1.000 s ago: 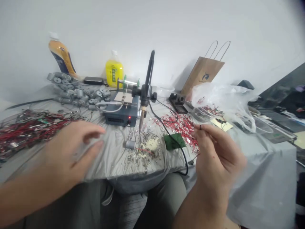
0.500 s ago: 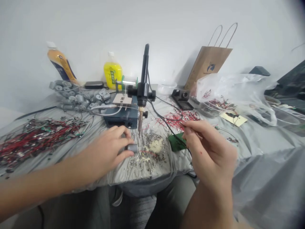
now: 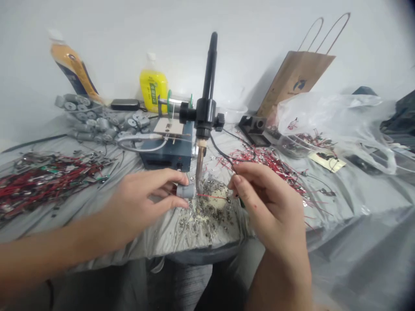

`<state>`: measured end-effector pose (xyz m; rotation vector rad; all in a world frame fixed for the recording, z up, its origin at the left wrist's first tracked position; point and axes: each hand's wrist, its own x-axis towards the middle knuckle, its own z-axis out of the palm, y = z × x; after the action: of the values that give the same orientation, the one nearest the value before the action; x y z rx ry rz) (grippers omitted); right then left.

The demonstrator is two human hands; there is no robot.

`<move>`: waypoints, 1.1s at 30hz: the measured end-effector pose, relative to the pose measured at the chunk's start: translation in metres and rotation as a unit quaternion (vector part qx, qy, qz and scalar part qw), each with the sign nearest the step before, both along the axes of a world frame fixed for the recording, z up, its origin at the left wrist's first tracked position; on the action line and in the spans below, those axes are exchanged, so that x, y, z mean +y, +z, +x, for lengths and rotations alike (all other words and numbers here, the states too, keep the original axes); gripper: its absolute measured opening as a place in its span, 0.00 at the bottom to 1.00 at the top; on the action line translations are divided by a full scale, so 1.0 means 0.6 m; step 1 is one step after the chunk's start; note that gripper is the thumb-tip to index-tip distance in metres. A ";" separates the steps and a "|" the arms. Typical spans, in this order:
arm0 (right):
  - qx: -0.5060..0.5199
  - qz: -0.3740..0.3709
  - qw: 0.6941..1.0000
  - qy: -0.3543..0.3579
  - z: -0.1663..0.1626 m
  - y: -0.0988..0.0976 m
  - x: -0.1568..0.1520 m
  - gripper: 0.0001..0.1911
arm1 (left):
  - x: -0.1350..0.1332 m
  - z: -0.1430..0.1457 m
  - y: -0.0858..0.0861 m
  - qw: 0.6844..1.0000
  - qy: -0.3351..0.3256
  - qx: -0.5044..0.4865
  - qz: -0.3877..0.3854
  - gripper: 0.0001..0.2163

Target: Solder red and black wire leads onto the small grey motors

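Note:
My left hand [image 3: 142, 203] pinches a small grey cylindrical motor [image 3: 185, 191] between thumb and fingers, just left of the tip of a soldering iron [image 3: 202, 142] clamped upright on a stand. My right hand [image 3: 266, 203] is closed on a thin red wire [image 3: 212, 197] whose free end reaches toward the motor under the iron tip. Both hands hover over a patch of solder scraps [image 3: 210, 209] on the grey plastic-covered table [image 3: 340, 203].
A blue solder-feed box [image 3: 168, 155] with a solder spool stands behind the iron. Grey motors [image 3: 97, 121] are heaped at back left, red-wired parts [image 3: 42, 179] lie at left, loose red wires [image 3: 269, 157] at right. Two bottles, a paper bag [image 3: 296, 80] and a plastic bag [image 3: 333, 116] stand behind.
My left hand came in from the left, took hold of the grey motor and brought it up beside the iron tip. My right hand moved left with the red wire toward the motor.

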<state>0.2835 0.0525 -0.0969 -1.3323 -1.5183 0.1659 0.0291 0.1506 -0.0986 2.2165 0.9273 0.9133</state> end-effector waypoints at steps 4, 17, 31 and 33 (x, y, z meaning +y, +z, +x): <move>-0.041 0.028 0.999 0.013 -0.016 -0.006 0.016 0.07 | -0.007 0.005 -0.012 0.997 0.013 -0.069 0.021 0.07; 0.026 0.122 0.992 -0.034 -0.037 -0.010 0.019 0.09 | -0.018 -0.007 -0.018 0.994 0.022 -0.088 0.064 0.09; -0.036 0.070 0.997 0.003 -0.042 0.022 -0.011 0.08 | -0.029 -0.003 -0.014 0.989 0.013 -0.120 0.089 0.09; -0.041 0.072 0.997 0.008 -0.043 0.024 -0.012 0.08 | -0.030 -0.001 -0.013 0.987 0.025 -0.129 0.093 0.09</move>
<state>0.2578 0.0452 -0.0826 -1.2254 -1.5807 0.0117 0.0284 0.1323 -0.1061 2.1657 0.8064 1.3221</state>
